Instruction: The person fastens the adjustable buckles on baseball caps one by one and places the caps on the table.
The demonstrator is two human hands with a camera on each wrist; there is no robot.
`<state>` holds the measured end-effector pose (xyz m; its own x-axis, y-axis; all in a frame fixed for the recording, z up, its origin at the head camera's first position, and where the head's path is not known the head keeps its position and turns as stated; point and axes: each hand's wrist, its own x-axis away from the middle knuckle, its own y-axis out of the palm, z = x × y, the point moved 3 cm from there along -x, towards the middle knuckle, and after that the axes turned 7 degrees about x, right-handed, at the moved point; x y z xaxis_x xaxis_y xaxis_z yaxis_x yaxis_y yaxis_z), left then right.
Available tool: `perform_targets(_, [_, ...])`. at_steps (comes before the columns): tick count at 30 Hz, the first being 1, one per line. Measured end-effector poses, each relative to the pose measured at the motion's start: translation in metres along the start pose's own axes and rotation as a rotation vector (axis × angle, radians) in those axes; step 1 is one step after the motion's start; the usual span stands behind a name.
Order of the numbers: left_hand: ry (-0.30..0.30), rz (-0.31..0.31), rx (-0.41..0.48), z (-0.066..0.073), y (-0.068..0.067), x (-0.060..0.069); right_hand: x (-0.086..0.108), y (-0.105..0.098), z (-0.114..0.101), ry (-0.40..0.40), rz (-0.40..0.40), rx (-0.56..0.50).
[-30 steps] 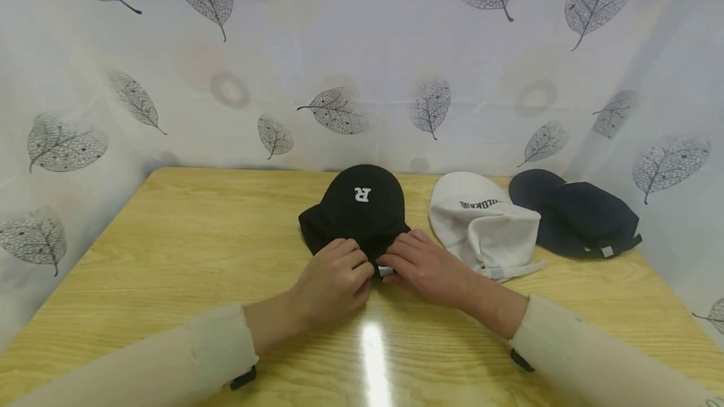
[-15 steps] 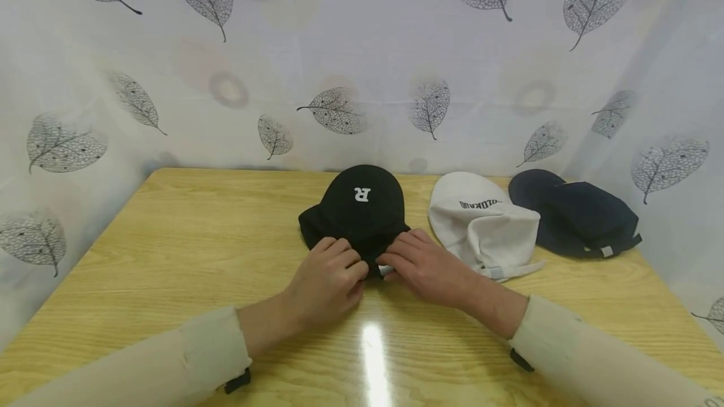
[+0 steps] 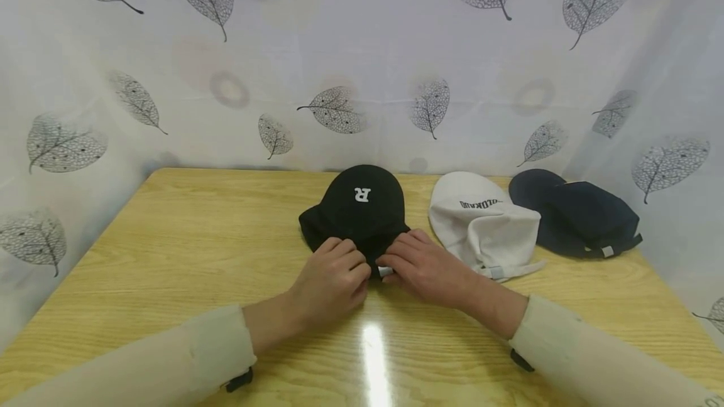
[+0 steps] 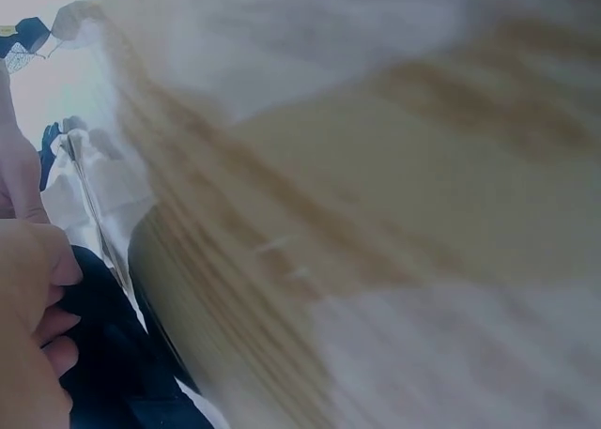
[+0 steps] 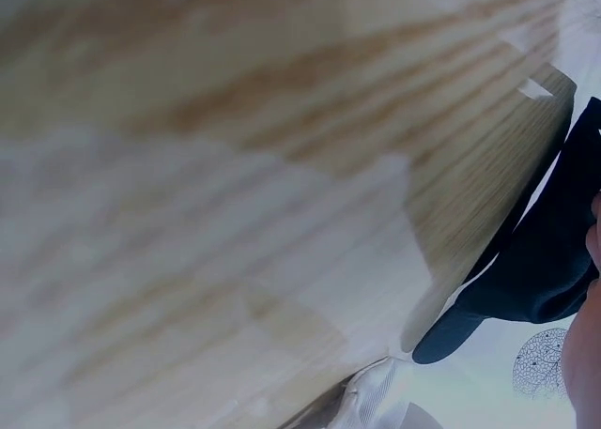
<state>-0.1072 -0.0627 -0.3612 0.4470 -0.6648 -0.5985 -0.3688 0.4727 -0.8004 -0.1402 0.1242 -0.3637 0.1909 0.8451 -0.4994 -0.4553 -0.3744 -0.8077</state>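
A black baseball cap (image 3: 362, 212) with a white letter R lies mid-table, its crown toward the back and its strap side toward me. At its near edge my left hand (image 3: 330, 278) grips the strap with curled fingers; the left wrist view shows these fingers (image 4: 58, 326) against the black cloth. Just right of it, my right hand (image 3: 427, 265) pinches the same edge beside a small silver buckle (image 3: 386, 271). Both hands hide much of the strap. In the right wrist view the black cap (image 5: 535, 260) appears at the right edge, the right fingertips mostly out of frame.
Close by on the right lies a white cap (image 3: 481, 225) with dark lettering, its strap end sticking out. Beyond it a navy cap (image 3: 594, 218) rests near the table's right edge. A leaf-print curtain (image 3: 362, 49) stands behind the wooden table (image 3: 198, 237).
My left hand shifted slightly left along the strap edge, then came a little back to the right. The right hand and the caps stayed in place.
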Motion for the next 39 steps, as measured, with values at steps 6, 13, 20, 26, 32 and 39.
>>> perform_targets(6, [-0.028, -0.023, 0.005, -0.0021, 0.0004, 0.0036, 0.0003, 0.0007, -0.0002, 0.008, -0.006, 0.001])
perform_targets(13, [-0.048, -0.046, 0.018, -0.0063, 0.0014, 0.0092, 0.0014, 0.0017, 0.0007, 0.006, -0.003, 0.004])
perform_targets(20, [-0.044, -0.032, 0.043, -0.0080, 0.0013, 0.0083, 0.0007, 0.0010, 0.0017, 0.006, 0.002, -0.005])
perform_targets(26, [-0.035, -0.004, 0.052, -0.0078, 0.0006, 0.0065, 0.0001, -0.0009, 0.0028, 0.006, 0.000, -0.015])
perform_targets(32, [-0.016, 0.006, 0.067, -0.0076, -0.0021, 0.0057, 0.0001, -0.0018, 0.0040, 0.007, -0.006, -0.010])
perform_targets(39, [-0.016, 0.030, 0.083, -0.0057, -0.0071, 0.0028, -0.0006, -0.0029, 0.0048, 0.012, -0.004, -0.012])
